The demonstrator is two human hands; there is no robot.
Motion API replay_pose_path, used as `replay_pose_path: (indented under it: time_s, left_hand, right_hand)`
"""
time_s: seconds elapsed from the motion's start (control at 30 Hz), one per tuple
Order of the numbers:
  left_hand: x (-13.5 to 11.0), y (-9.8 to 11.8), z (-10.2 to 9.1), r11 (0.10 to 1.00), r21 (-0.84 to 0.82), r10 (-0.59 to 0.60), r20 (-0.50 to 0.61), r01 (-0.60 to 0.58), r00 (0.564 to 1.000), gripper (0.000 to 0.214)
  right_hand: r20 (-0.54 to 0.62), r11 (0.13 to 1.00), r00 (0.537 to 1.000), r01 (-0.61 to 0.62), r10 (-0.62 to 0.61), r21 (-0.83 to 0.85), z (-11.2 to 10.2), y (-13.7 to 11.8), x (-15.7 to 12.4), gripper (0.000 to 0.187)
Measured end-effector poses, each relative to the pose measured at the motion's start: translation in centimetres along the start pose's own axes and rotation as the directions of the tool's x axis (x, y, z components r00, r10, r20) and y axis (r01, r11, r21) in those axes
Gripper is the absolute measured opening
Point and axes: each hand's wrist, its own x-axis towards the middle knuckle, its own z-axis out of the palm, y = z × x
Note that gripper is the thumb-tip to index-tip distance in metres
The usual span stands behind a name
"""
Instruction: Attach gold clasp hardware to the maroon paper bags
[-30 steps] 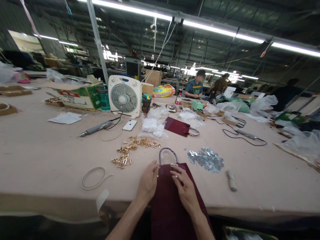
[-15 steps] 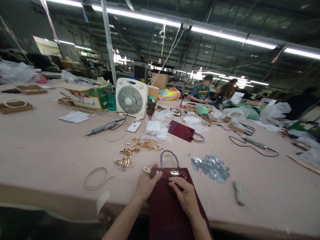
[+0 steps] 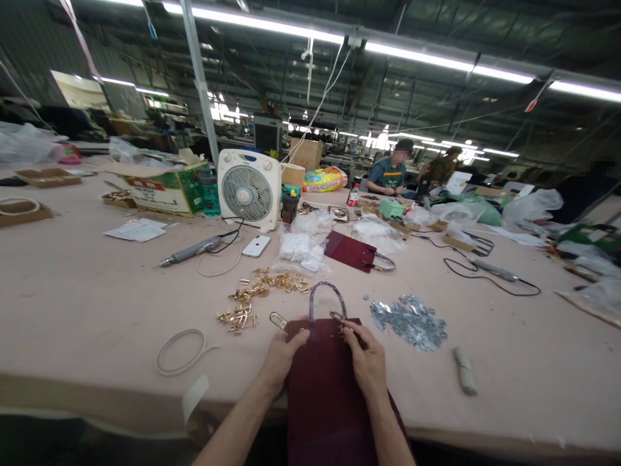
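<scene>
A maroon handbag panel hangs over the table's near edge, its loop handle standing up from the top. My left hand grips its upper left corner, thumb on the front. Beside that thumb, a strap end with a gold oval-slotted plate sticks out to the left. At the upper right, my right hand is closed, with a small gold fitting at its fingertips. Just above those fingers, a second gold slotted plate points up past the handle's base.
Gold fittings lie scattered left of the bag, and thin silver plates are heaped to the right. Further back are a corded grey screwdriver, a phone, a box fan and another maroon bag piece. A co-worker sits beyond.
The right strap's gold plate, which lay across the bag's front, now points up above the top edge. My right hand has moved slightly up and right; my left still grips the corner.
</scene>
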Motion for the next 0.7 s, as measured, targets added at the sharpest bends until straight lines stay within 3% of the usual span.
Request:
replay_pose_path:
  time_s: [0.17,0.33,0.57,0.7]
  left_hand:
    - [-0.01,0.15,0.20,0.992,-0.103,-0.066,0.025,0.068,0.998,0.038]
    - [0.13,-0.10,0.08,0.984,-0.143,-0.099,0.031,0.102,0.995,0.037]
    - [0.08,-0.23,0.06,0.983,-0.155,-0.089,0.084,0.101,0.993,0.037]
    - [-0.27,0.07,0.21,0.978,-0.155,-0.121,0.136,0.142,0.983,0.042]
  right_hand:
    - [0.031,0.992,0.994,-0.103,0.101,0.066,-0.03,-0.07,-0.01,0.041]
    - [0.061,0.992,0.993,-0.106,0.101,0.075,0.13,0.26,0.02,0.039]
    - [0.082,0.999,0.997,-0.010,0.006,0.052,0.25,0.47,-0.03,0.033]
    - [0.037,0.997,0.996,0.077,-0.077,0.017,0.38,0.46,-0.18,0.028]
